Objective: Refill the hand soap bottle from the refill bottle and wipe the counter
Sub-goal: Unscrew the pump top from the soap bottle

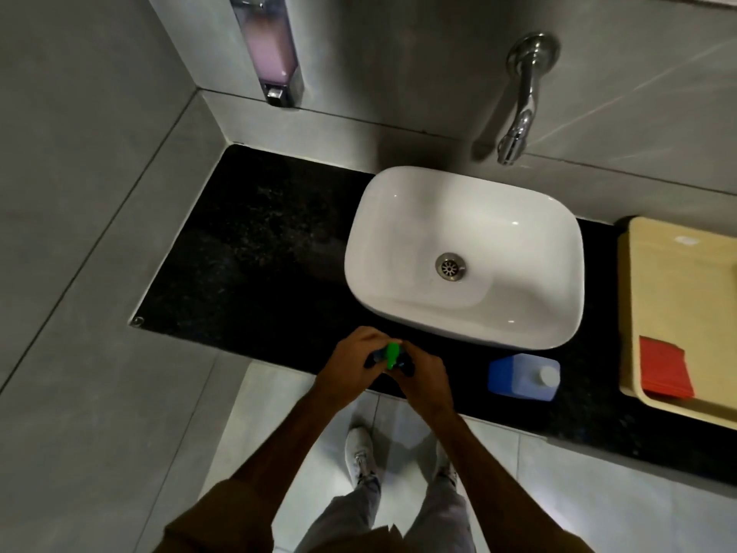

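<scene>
A dark hand soap bottle with a green pump head [392, 355] stands at the front edge of the black counter [255, 249]. My left hand [351, 363] and my right hand [422, 375] both wrap around it, so most of its body is hidden. A blue refill bottle [518, 377] with a white cap stands on the counter to the right of my hands, just in front of the white basin [399, 217]. It is apart from both hands.
A chrome wall tap [524, 101] hangs over the basin. A wall soap dispenser [269, 49] with pink liquid is mounted at the back left. A beige tray [654, 321] holding a red cloth [664, 367] sits at the right.
</scene>
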A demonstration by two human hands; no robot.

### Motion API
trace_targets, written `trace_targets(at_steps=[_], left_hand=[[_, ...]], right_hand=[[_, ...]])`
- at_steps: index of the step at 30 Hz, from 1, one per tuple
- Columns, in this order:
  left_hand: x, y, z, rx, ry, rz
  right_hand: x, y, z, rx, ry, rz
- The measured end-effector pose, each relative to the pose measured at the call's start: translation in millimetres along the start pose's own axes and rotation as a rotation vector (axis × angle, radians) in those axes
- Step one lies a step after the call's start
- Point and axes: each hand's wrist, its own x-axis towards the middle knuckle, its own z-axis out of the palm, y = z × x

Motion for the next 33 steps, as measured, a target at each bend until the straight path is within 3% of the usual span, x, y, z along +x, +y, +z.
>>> trace_targets(at_steps=[6, 11, 13, 19, 25, 30, 33], left_hand=[[1, 4, 16, 0.036, 0.167, -0.153], [-7, 4, 17, -0.040, 0.064, 0.023], [-12, 2, 19, -0.058, 0.103, 0.047], [-11, 8, 27, -0.062, 0.298, -0.163], [-18, 3, 34, -0.137, 0.196, -0.086], [-13, 10, 35, -0.120, 0.345, -0.156], [-13, 10, 38, -0.221, 0.339, -0.203]], right_hand=[[-7, 1, 1, 0.033, 0.023, -0.022], [-7, 2, 0, 0.029, 0.025, -0.015], [-9, 1, 1, 0.036, 0.032, -0.012], [-12, 1, 2, 0.018, 0.063, -0.024], [-11, 1, 2, 0.030, 0.063, -0.016], [-13, 1, 4, 0.038, 0.064, -0.023], [-14, 2, 3, 0.047, 0.066, -0.028]])
